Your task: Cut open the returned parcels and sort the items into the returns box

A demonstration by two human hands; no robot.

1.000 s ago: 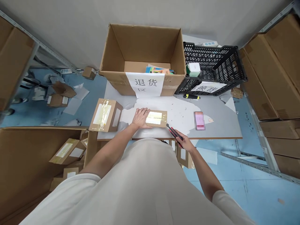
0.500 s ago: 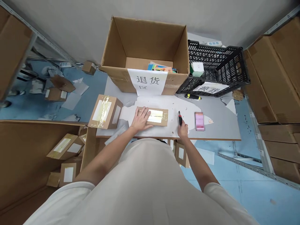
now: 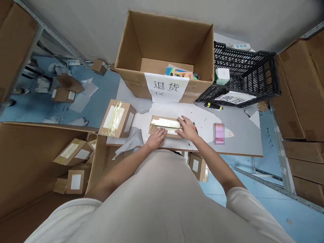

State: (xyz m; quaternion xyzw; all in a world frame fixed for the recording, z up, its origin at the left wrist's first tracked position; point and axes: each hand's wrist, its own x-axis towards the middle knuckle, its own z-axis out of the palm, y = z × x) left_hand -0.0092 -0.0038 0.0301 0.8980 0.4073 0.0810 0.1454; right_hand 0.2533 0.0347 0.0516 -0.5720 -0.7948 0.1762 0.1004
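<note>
A small flat cardboard box [image 3: 162, 122] lies on the table in front of me, with clear tape and a white label on top. A dark slit runs lengthwise across its top. My left hand [image 3: 157, 137] grips its near edge, fingers resting on the top. Around its right end my right hand [image 3: 188, 128] is closed, thumb on the near side and fingers toward the far side. Just right of that hand a red-and-black box cutter [image 3: 195, 127] shows, partly hidden by the hand. To the left stands a larger taped carton [image 3: 116, 118].
A big open carton [image 3: 131, 82] with a paper sign holds colourful packets at the back. Beside it is a black plastic crate [image 3: 263, 81] with a white-and-green box [image 3: 222, 76]. A yellow-black knife [image 3: 213, 106] and a pink blurred item [image 3: 219, 134] lie on the table [image 3: 243, 145].
My right hand has let go of the box cutter and moved left onto the box. My left hand has shifted to its near edge. The slit now shows on top.
</note>
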